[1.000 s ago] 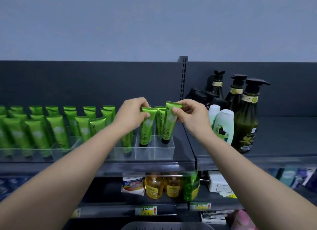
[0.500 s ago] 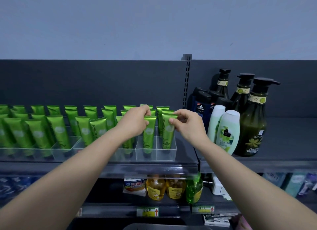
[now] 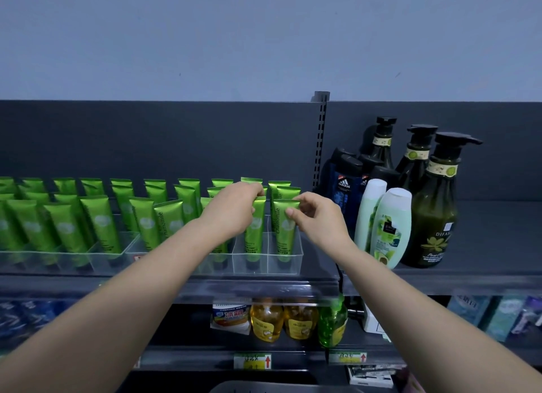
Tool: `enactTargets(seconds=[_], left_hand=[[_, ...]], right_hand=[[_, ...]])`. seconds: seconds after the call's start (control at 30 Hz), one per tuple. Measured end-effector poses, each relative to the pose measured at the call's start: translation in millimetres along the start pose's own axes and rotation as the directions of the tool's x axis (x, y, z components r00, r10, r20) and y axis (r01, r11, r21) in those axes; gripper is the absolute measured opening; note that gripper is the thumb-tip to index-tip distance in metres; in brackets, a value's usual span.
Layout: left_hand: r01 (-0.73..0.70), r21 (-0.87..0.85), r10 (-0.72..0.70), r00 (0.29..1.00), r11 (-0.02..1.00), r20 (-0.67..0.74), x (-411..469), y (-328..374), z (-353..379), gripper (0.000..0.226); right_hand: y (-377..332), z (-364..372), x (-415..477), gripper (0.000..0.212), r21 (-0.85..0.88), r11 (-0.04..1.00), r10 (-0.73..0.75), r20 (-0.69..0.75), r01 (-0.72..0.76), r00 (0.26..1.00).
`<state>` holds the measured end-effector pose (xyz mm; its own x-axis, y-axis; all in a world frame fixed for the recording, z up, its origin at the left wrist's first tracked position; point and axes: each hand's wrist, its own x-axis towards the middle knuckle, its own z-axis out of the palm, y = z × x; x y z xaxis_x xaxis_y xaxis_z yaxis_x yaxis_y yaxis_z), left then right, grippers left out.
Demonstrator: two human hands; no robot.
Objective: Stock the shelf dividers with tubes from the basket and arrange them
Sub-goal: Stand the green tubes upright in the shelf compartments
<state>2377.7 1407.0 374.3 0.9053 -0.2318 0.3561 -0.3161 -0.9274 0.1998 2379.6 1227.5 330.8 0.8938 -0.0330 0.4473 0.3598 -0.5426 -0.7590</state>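
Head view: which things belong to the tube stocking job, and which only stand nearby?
Job: left grip pinching left tube; right grip pinching right tube; clear dividers; stocked tubes; basket rim.
Nearby only: pump bottles; white bottles; yellow bottles; price tags.

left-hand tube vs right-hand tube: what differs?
The left tube sits one slot in from the right end of the divider tray; the right tube fills the end slot. The left hand curls over the left tube's top; the right hand pinches the right tube's top between thumb and finger. Both are green, upright, cap down.
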Motion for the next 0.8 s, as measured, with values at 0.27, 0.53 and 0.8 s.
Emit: enactTargets(seconds=[0.27,0.53,0.8], left_hand=[[-0.079,0.091,0.083,0.996,0.993,-0.041,-7.4,0.6,-0.5,0.042],[-0.161,0.219,0.202,0.963,0.962,-0.180,-23.3,4.0,3.7,0.050],[-0.325,0.212,0.378,0.873,0.922,-0.308,-67.9,9.3,23.3,0.046]], right_hand=[[1.3,0.4,-5.9,0.023,-0.038,0.999,0.000,-0.004,0.000,1.000],[2.5,-12.3,-32.4,0.050,-0.131,0.991,-0.031,-0.046,0.025,0.998],[15.5,-14.4,-86.8,0.046,-0.315,0.938,-0.180,-0.078,0.147,0.981]])
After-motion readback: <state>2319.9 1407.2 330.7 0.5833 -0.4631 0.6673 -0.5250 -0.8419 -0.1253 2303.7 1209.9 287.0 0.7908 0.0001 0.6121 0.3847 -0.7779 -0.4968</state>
